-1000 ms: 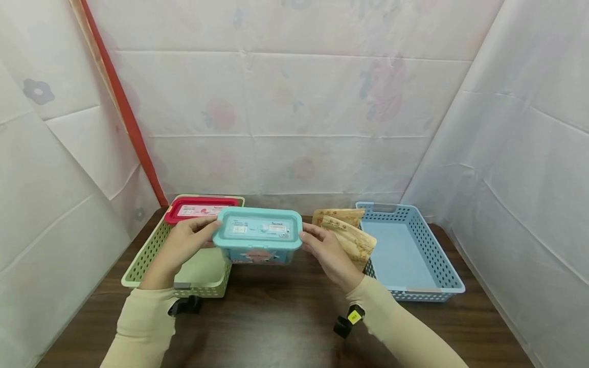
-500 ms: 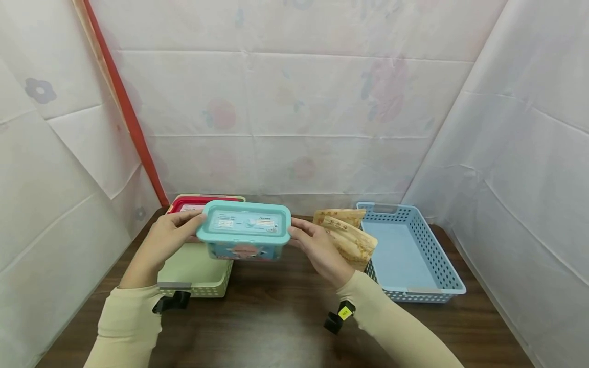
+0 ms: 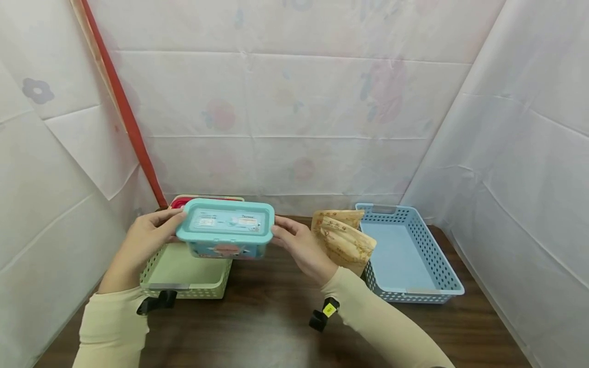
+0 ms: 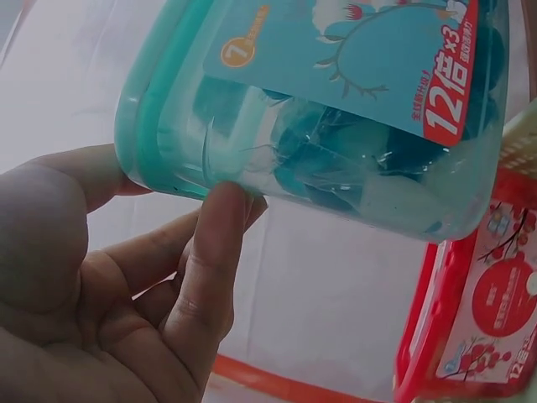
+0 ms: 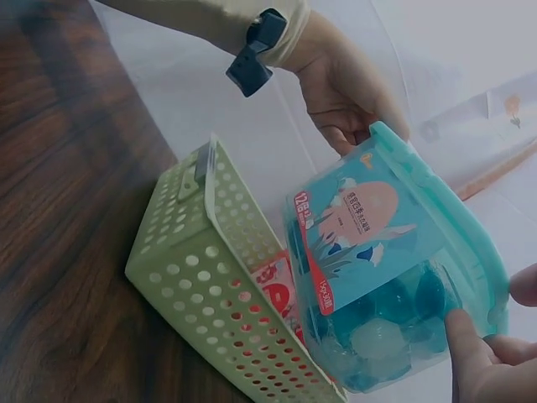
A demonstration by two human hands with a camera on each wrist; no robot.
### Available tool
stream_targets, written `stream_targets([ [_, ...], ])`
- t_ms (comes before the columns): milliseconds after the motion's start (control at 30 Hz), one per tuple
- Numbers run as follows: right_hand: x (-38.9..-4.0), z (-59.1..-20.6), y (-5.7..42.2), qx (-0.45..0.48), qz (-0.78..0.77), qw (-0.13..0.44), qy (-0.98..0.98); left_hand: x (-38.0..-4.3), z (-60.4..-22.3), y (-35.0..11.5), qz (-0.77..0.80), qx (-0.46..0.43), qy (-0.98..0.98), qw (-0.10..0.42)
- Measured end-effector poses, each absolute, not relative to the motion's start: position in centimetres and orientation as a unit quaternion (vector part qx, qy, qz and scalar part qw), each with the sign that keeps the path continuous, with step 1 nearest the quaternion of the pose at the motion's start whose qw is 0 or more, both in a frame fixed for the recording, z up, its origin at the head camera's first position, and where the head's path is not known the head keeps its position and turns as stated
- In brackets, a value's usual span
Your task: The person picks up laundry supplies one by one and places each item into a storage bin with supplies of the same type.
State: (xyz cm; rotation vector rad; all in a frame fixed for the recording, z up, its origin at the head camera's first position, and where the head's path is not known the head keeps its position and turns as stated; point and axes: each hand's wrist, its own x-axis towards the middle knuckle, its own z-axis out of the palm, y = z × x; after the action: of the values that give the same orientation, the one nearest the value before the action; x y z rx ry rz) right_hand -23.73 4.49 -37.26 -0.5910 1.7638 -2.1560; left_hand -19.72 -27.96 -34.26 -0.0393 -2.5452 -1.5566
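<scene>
- I count one box in the hands: a rectangular clear plastic box with a teal lid [image 3: 225,221], raised above the brown wood-grain table [image 3: 276,327] and overlapping the right part of the green basket in the head view
- Through its clear walls I see blue, teal and whitish rounded pods [image 5: 382,344]; they overlap, so I cannot count them
- The left hand [image 3: 142,240] pinches the left end of this box; in the left wrist view its thumb presses the wall just below the lid
- The right hand [image 3: 301,248] pinches the opposite end, so the hands are apart with the box between them
- I count two perforated plastic baskets: one rectangular light green basket [image 3: 184,268] on the left, one rectangular light blue basket [image 3: 405,255] on the right
- The green basket holds one red-lidded box with a red and pink label [image 4: 503,311], at its far end; I cannot tell whether the two boxes touch
- The blue basket shows its bare floor
- I count two gold-tan patterned pouches [image 3: 347,243], one overlapping the other, beside the blue basket's left wall; their contents are hidden from me
</scene>
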Motion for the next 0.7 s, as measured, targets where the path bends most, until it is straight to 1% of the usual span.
stream_targets([
  [133, -24.0, -37.3, 3.7, -0.203, -0.749, 0.15, 0.612, -19.7, -34.1, -28.5, -0.531, -0.009, -0.843, 0.089],
  [367, -24.2, -37.5, 2.7, -0.208, -0.758, 0.161, 0.597, -19.4, -34.1, -29.5, -0.535, -0.005, -0.84, 0.086],
  [533, -24.5, -37.5, 1.8, -0.211, -0.762, 0.16, 0.591, -19.6, -34.1, -30.3, -0.535, -0.004, -0.84, 0.093],
  [700, -24.8, -37.5, 0.9, -0.211, -0.761, 0.167, 0.59, -19.6, -34.1, -31.2, -0.536, 0.001, -0.84, 0.087],
])
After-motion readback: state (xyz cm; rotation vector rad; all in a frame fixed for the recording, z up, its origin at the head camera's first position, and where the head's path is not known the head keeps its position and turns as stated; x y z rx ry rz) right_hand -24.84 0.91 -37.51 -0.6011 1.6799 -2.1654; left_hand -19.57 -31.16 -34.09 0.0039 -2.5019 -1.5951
